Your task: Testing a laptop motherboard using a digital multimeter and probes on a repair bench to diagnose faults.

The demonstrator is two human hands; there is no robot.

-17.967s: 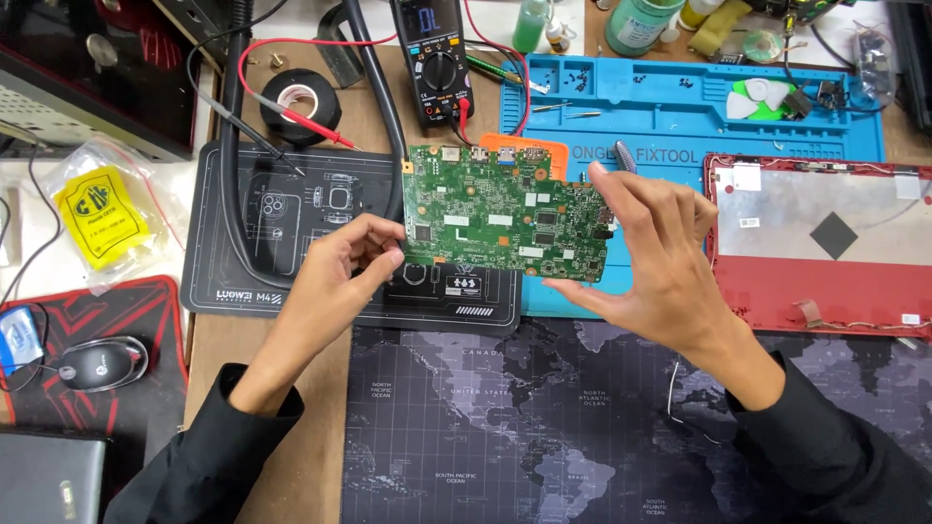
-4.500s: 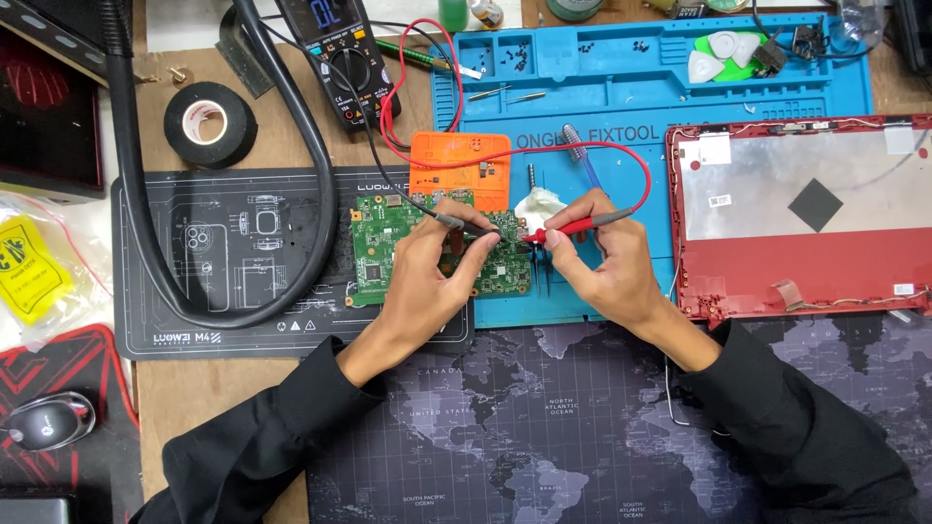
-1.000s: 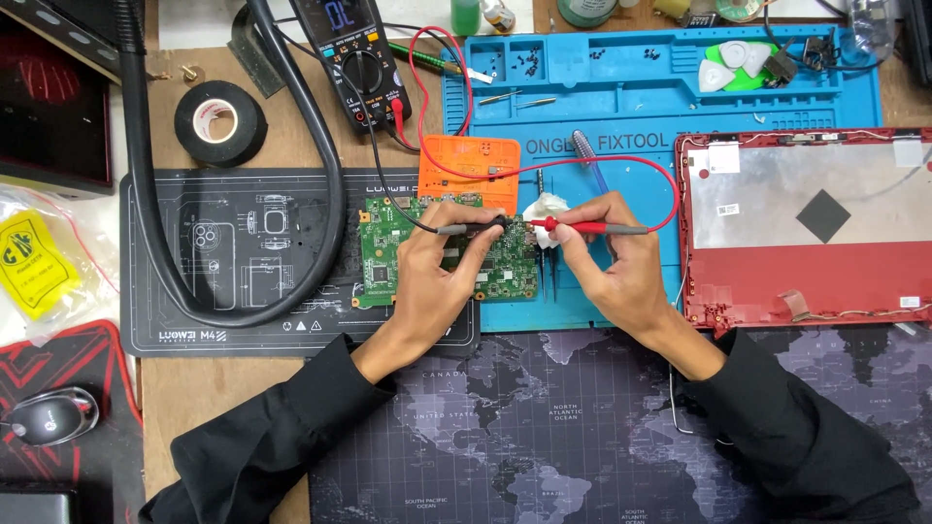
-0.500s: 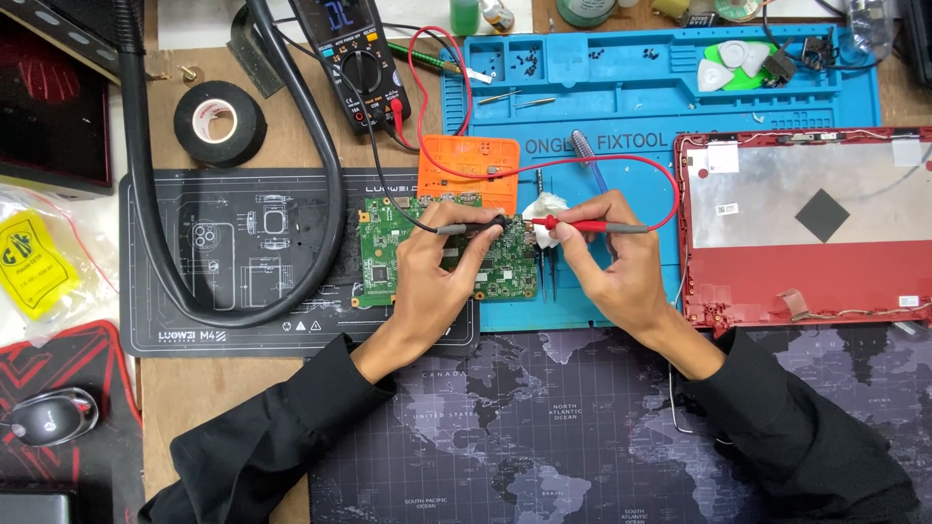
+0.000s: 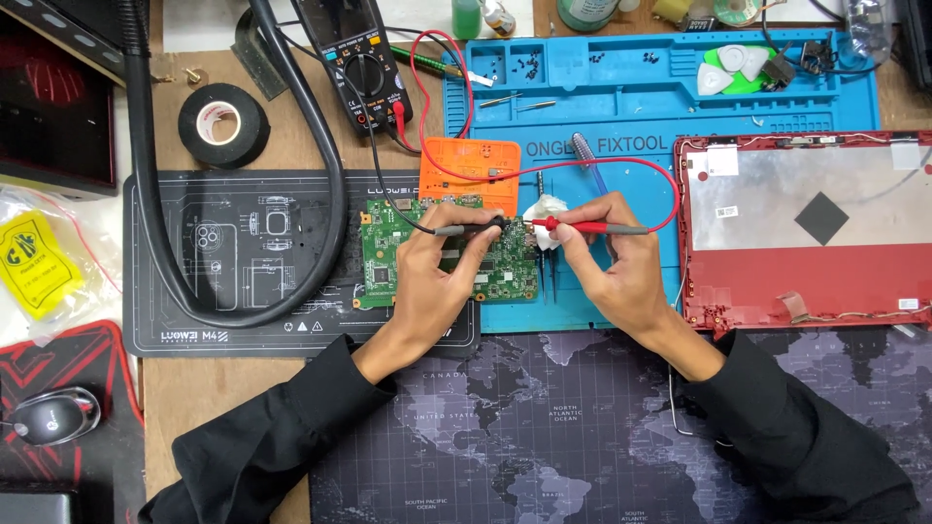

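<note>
The green circuit board (image 5: pixel 451 250) lay flat, partly on the dark mat (image 5: pixel 243 262) and partly on the blue mat (image 5: pixel 621 116), with its long axis running left to right across the tabletop (image 5: pixel 209 388). Both hands worked over its right half.

The left hand (image 5: pixel 437 272) rested on the board, its grip clenched around the black probe (image 5: pixel 471 230), which lay nearly level and pointed right. The right hand (image 5: pixel 607 257) sat just off the board's right edge, over the blue mat, its grip grasping the red probe (image 5: pixel 587 227), also nearly level but pointed left.

So the two probes lay almost on one line, tip facing tip, and met near the board's upper right corner, just beside a white wad (image 5: pixel 544 212). The tips stood close together; whether each touched the board was too fine to tell. The contact spot lay between the hands, a little nearer the left, which covered the board; the right reached in from the side.

Black and red leads ran up to the multimeter (image 5: pixel 354 58) at the top, the red lead (image 5: pixel 670 199) looping wide around the right hand. An orange tray (image 5: pixel 471 170) sat just above the board, touching or nearly so, and a red laptop shell (image 5: pixel 806 233) lay well to the right.
</note>
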